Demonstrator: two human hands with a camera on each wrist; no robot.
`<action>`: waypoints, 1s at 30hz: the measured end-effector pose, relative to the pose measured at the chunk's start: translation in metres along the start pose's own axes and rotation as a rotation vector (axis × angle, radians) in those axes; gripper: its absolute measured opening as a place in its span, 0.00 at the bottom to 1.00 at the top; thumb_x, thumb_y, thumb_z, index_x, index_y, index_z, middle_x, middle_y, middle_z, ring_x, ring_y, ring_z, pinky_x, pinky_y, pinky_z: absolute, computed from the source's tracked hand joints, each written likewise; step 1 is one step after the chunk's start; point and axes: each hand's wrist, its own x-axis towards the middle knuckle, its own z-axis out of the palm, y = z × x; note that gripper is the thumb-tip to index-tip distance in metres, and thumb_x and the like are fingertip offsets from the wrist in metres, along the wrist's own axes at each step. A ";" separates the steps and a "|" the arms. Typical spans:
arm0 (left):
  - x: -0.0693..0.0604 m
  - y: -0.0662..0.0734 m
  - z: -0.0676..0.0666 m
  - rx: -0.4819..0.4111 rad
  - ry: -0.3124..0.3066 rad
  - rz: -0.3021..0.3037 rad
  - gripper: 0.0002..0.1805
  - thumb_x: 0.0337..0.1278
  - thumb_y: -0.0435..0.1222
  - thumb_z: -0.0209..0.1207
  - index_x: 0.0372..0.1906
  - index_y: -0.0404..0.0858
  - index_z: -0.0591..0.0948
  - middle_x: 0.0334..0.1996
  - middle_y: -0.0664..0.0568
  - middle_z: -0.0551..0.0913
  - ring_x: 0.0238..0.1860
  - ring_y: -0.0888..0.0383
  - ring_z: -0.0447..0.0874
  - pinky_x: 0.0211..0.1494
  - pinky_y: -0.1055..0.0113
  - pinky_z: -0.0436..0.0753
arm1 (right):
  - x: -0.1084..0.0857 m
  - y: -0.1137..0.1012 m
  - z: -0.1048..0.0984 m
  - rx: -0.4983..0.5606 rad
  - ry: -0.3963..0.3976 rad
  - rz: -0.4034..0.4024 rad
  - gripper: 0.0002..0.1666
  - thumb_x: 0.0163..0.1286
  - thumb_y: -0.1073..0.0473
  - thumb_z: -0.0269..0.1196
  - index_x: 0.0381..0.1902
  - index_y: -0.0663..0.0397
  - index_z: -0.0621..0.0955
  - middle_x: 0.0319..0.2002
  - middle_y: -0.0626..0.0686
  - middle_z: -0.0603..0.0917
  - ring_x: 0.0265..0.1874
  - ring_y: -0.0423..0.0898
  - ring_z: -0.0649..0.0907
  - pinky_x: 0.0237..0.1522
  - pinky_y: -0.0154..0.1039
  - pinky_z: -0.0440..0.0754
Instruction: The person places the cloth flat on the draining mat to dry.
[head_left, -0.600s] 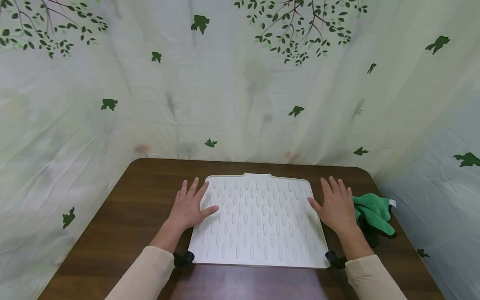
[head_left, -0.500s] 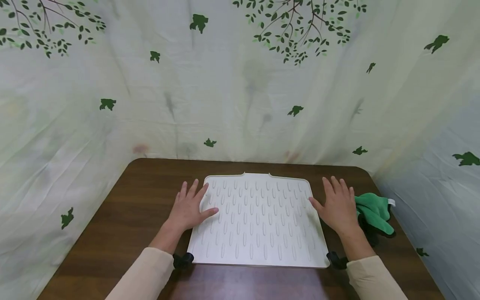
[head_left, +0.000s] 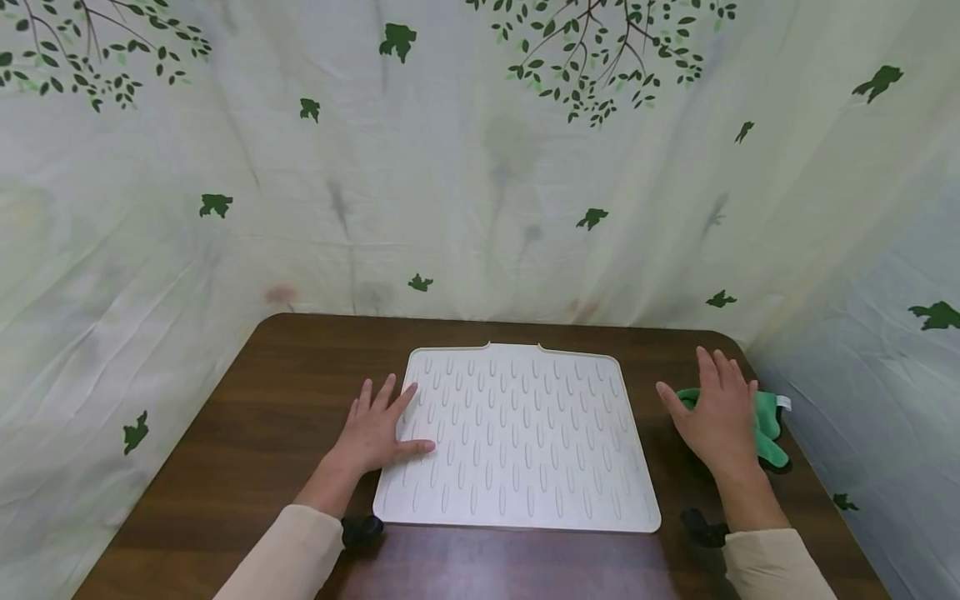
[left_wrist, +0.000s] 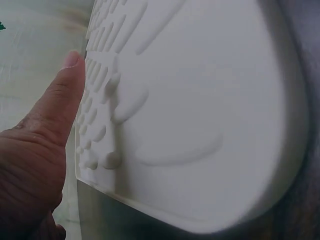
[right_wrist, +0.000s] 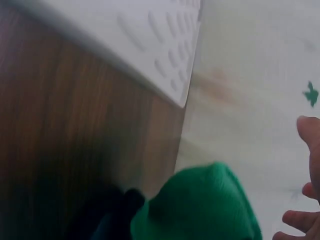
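A white board (head_left: 517, 442) with rows of long raised ridges lies flat on the brown table. My left hand (head_left: 373, 433) is spread over its left edge; whether it touches the board I cannot tell. In the left wrist view the thumb (left_wrist: 55, 107) points along the ridged surface (left_wrist: 190, 100). To the right of the board, my right hand (head_left: 716, 421) hangs with spread fingers over a green and black cloth item (head_left: 767, 429) with a white tag, partly hiding it. The green cloth (right_wrist: 200, 205) also shows in the right wrist view, apart from the visible fingers (right_wrist: 300, 220).
The dark brown wooden table (head_left: 247, 467) has rounded far corners. Behind it and at both sides hangs a pale curtain (head_left: 465, 183) printed with green leaves and branches. Black wrist bands (head_left: 705, 529) with mounts sit at both wrists.
My right hand has moved right, away from the board's right edge, and is now over the green cloth item. The left hand has slid slightly toward me. The board has stayed put.
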 end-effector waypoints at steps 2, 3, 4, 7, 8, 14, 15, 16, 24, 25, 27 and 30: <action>-0.002 -0.002 0.001 -0.005 -0.006 0.001 0.60 0.47 0.68 0.68 0.82 0.48 0.57 0.82 0.35 0.46 0.80 0.25 0.35 0.78 0.30 0.47 | -0.001 0.007 -0.004 0.028 0.005 0.021 0.52 0.74 0.41 0.61 0.81 0.63 0.52 0.78 0.74 0.54 0.76 0.76 0.54 0.72 0.79 0.41; -0.003 -0.003 0.001 -0.008 -0.011 -0.001 0.60 0.47 0.68 0.68 0.82 0.48 0.57 0.83 0.35 0.46 0.80 0.25 0.35 0.79 0.30 0.47 | -0.001 0.011 -0.007 0.046 0.009 0.032 0.52 0.75 0.40 0.60 0.81 0.64 0.52 0.78 0.75 0.54 0.76 0.76 0.54 0.72 0.79 0.42; -0.004 -0.004 0.002 -0.010 -0.013 0.000 0.60 0.47 0.68 0.68 0.82 0.48 0.57 0.82 0.34 0.46 0.80 0.24 0.35 0.78 0.29 0.47 | -0.001 0.014 -0.009 0.063 0.006 0.046 0.53 0.75 0.39 0.59 0.81 0.64 0.51 0.78 0.75 0.53 0.76 0.76 0.54 0.72 0.80 0.42; -0.006 -0.006 0.003 -0.016 -0.020 0.001 0.61 0.45 0.69 0.69 0.82 0.48 0.58 0.82 0.34 0.46 0.80 0.24 0.35 0.78 0.28 0.47 | -0.002 0.025 -0.014 0.108 -0.005 0.097 0.54 0.76 0.36 0.55 0.82 0.63 0.48 0.78 0.76 0.51 0.76 0.75 0.53 0.72 0.79 0.41; -0.007 -0.006 0.003 -0.018 -0.025 -0.001 0.61 0.44 0.69 0.69 0.82 0.48 0.58 0.82 0.34 0.45 0.80 0.24 0.34 0.78 0.28 0.47 | -0.003 0.028 -0.015 0.117 -0.007 0.114 0.54 0.76 0.35 0.55 0.82 0.63 0.47 0.78 0.76 0.50 0.76 0.75 0.53 0.73 0.78 0.41; -0.010 -0.011 0.005 -0.017 -0.051 -0.026 0.63 0.40 0.70 0.70 0.81 0.50 0.59 0.82 0.34 0.44 0.80 0.23 0.33 0.78 0.29 0.45 | -0.006 0.049 -0.015 0.160 -0.019 0.200 0.55 0.77 0.34 0.52 0.82 0.62 0.43 0.80 0.74 0.47 0.78 0.74 0.50 0.75 0.75 0.42; -0.010 -0.012 0.005 -0.015 -0.054 -0.029 0.63 0.40 0.70 0.70 0.81 0.50 0.59 0.82 0.34 0.44 0.80 0.23 0.33 0.78 0.29 0.45 | -0.007 0.052 -0.015 0.178 -0.024 0.215 0.55 0.77 0.34 0.51 0.82 0.62 0.42 0.80 0.73 0.46 0.78 0.74 0.49 0.74 0.75 0.44; -0.011 -0.012 0.005 -0.016 -0.056 -0.029 0.63 0.40 0.70 0.70 0.81 0.50 0.60 0.82 0.34 0.44 0.80 0.23 0.33 0.78 0.28 0.45 | -0.008 0.056 -0.014 0.199 -0.031 0.233 0.55 0.78 0.34 0.50 0.83 0.61 0.40 0.81 0.72 0.44 0.78 0.74 0.48 0.74 0.75 0.45; -0.015 -0.015 0.007 -0.006 -0.069 -0.017 0.60 0.41 0.70 0.69 0.80 0.50 0.62 0.82 0.32 0.46 0.79 0.22 0.36 0.77 0.27 0.46 | -0.012 0.072 -0.005 0.340 -0.112 0.378 0.57 0.78 0.32 0.48 0.82 0.54 0.32 0.81 0.70 0.35 0.79 0.73 0.42 0.72 0.77 0.49; -0.015 -0.015 0.008 -0.005 -0.072 -0.019 0.60 0.41 0.71 0.69 0.80 0.51 0.61 0.82 0.32 0.46 0.79 0.22 0.36 0.77 0.27 0.45 | -0.012 0.074 -0.004 0.340 -0.123 0.389 0.57 0.77 0.32 0.48 0.82 0.54 0.32 0.81 0.70 0.35 0.79 0.74 0.43 0.71 0.77 0.50; -0.016 -0.016 0.009 -0.004 -0.078 -0.022 0.60 0.41 0.71 0.68 0.80 0.52 0.61 0.82 0.33 0.45 0.79 0.22 0.36 0.77 0.27 0.45 | -0.014 0.076 -0.001 0.332 -0.143 0.403 0.58 0.77 0.32 0.49 0.82 0.54 0.31 0.81 0.71 0.35 0.78 0.75 0.46 0.71 0.77 0.52; -0.016 -0.017 0.010 -0.007 -0.080 -0.030 0.61 0.40 0.72 0.68 0.81 0.53 0.61 0.82 0.33 0.44 0.79 0.23 0.35 0.77 0.27 0.45 | -0.015 0.078 0.002 0.325 -0.159 0.407 0.62 0.74 0.31 0.53 0.82 0.54 0.30 0.81 0.71 0.35 0.78 0.75 0.47 0.70 0.77 0.54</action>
